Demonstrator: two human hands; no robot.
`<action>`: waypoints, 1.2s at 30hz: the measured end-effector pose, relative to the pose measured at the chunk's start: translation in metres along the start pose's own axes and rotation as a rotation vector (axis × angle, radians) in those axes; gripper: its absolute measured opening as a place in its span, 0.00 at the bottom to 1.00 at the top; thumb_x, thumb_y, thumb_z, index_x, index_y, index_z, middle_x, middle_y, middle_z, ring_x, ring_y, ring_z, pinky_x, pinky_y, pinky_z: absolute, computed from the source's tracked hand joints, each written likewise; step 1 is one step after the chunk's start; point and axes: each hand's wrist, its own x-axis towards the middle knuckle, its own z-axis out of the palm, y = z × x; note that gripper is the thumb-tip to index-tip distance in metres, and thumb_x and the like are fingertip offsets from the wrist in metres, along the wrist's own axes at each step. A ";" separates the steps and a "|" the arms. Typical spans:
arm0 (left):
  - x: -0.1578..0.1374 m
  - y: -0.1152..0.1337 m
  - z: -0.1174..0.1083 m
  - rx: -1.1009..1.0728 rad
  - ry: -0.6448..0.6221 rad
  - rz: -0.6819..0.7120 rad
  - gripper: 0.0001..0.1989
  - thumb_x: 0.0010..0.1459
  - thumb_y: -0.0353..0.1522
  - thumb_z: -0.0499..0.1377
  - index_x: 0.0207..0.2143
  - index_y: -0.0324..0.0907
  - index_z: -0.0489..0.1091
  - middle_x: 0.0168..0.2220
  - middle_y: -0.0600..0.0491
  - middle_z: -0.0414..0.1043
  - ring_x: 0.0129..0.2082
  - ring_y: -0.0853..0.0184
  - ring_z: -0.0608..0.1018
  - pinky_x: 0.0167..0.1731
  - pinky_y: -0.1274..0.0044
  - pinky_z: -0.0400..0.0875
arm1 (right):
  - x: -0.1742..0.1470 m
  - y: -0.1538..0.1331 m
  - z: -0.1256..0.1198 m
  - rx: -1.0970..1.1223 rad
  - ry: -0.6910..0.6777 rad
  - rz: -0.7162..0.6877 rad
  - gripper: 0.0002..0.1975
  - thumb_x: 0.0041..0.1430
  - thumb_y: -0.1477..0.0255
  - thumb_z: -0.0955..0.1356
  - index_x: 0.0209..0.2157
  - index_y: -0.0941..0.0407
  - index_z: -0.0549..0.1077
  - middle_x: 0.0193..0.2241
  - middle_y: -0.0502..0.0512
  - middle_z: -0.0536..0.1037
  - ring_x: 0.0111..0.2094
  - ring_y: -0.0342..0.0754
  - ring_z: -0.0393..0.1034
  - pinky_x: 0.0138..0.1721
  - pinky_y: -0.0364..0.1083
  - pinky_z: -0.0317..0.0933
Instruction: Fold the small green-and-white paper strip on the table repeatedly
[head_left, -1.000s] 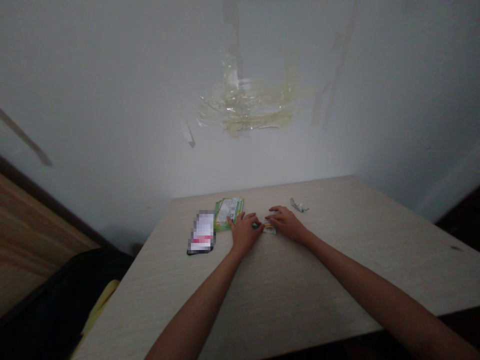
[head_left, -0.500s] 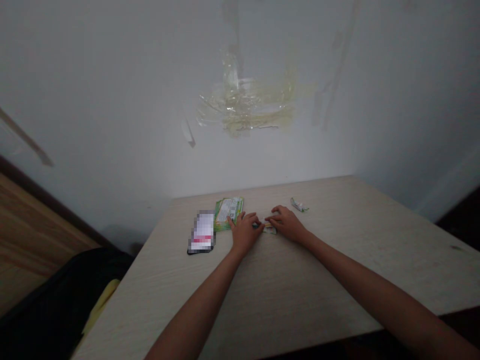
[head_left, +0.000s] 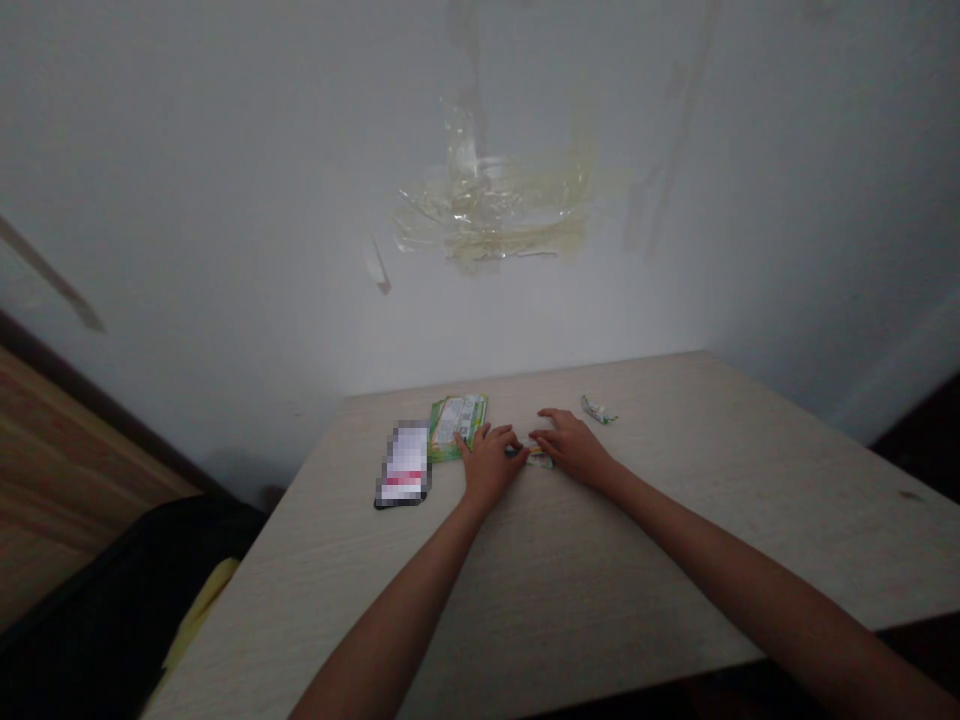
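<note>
The left hand [head_left: 491,462] and right hand [head_left: 576,447] work at a little wrapper [head_left: 540,459] on the counter [head_left: 555,600]

The wrapper lies flat between the hands, partly hidden by fingers. The left hand has its far fingers spread and its thumb at the wrapper; I cannot tell if it pinches it. The right hand has its fingers a bit apart, tips by the wrapper, and I cannot tell if they grip. A green pack [head_left: 448,432] is just beside the left hand, next to a blurry phone [head_left: 406,465]. A crumpled scrap [head_left: 598,410] lies past the right hand. This step looks like fingertip work on the wrapper; the next move seems to need light, careful fingers, because it looks small and thin
</note>
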 end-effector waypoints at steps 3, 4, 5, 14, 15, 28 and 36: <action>0.000 -0.002 0.001 0.003 0.012 0.009 0.06 0.57 0.40 0.61 0.33 0.51 0.75 0.56 0.58 0.73 0.64 0.52 0.62 0.62 0.43 0.29 | 0.000 0.002 -0.001 0.036 -0.003 0.023 0.15 0.68 0.66 0.62 0.47 0.51 0.79 0.57 0.61 0.68 0.57 0.56 0.62 0.56 0.57 0.59; 0.000 -0.002 0.002 0.004 0.015 0.012 0.06 0.57 0.40 0.61 0.33 0.51 0.75 0.56 0.58 0.73 0.63 0.52 0.62 0.62 0.43 0.29 | 0.000 0.003 -0.001 0.066 -0.003 0.024 0.15 0.68 0.65 0.62 0.46 0.51 0.79 0.57 0.61 0.68 0.56 0.56 0.62 0.55 0.57 0.60; 0.000 -0.002 0.002 0.005 0.016 0.012 0.06 0.57 0.40 0.61 0.33 0.51 0.75 0.56 0.58 0.73 0.63 0.52 0.62 0.62 0.43 0.29 | -0.001 0.005 -0.001 0.100 -0.001 0.017 0.15 0.67 0.65 0.62 0.46 0.50 0.79 0.57 0.60 0.68 0.55 0.55 0.63 0.55 0.56 0.60; 0.001 -0.001 0.001 0.022 -0.006 -0.001 0.06 0.57 0.41 0.61 0.34 0.52 0.75 0.57 0.58 0.72 0.64 0.53 0.62 0.62 0.44 0.29 | -0.002 0.005 0.000 0.111 -0.003 0.012 0.13 0.66 0.65 0.64 0.45 0.47 0.80 0.58 0.59 0.67 0.57 0.56 0.62 0.57 0.57 0.59; 0.001 -0.001 0.001 0.017 -0.001 0.002 0.06 0.57 0.41 0.61 0.34 0.52 0.75 0.56 0.58 0.73 0.64 0.53 0.62 0.62 0.44 0.28 | -0.002 0.005 0.001 0.100 -0.002 0.020 0.13 0.66 0.65 0.64 0.45 0.47 0.80 0.58 0.59 0.67 0.57 0.56 0.62 0.57 0.57 0.58; 0.001 -0.002 0.001 0.000 -0.007 0.011 0.05 0.57 0.40 0.62 0.33 0.51 0.75 0.56 0.60 0.73 0.64 0.51 0.62 0.61 0.42 0.28 | 0.002 0.008 0.008 0.038 -0.013 0.088 0.15 0.67 0.63 0.63 0.49 0.46 0.78 0.56 0.61 0.68 0.57 0.57 0.61 0.57 0.57 0.58; 0.000 0.000 0.000 -0.005 0.000 0.013 0.05 0.58 0.39 0.62 0.34 0.51 0.75 0.56 0.59 0.73 0.64 0.52 0.62 0.61 0.41 0.29 | -0.001 0.018 0.007 0.256 0.060 0.037 0.12 0.64 0.68 0.66 0.42 0.49 0.81 0.56 0.60 0.67 0.56 0.54 0.62 0.58 0.56 0.58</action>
